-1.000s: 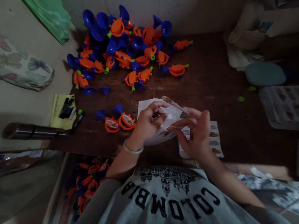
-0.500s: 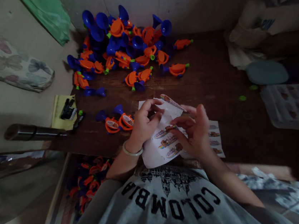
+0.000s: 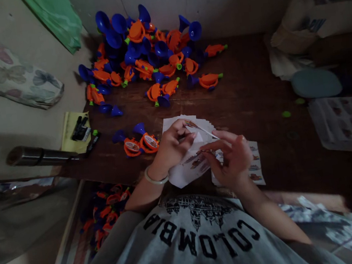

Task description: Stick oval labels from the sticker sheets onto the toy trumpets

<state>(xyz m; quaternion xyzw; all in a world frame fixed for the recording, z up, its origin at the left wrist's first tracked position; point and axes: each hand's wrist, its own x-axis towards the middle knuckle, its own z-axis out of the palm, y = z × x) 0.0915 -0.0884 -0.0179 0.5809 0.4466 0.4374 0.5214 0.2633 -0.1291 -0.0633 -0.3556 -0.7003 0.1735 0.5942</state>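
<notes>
1. two orange toy horns point(image 3: 141, 144) lie near the table's point(image 3: 254, 93) front edge.
2. left hand point(image 3: 173, 147) pinches the sticker sheet point(image 3: 192, 164) above that edge.
3. right hand point(image 3: 233, 159), fingers curled, pinches a sticker on the sheet.

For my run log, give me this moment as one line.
left hand: holds sticker sheet | right hand: picks at sheet | toy horns: piled behind
</notes>
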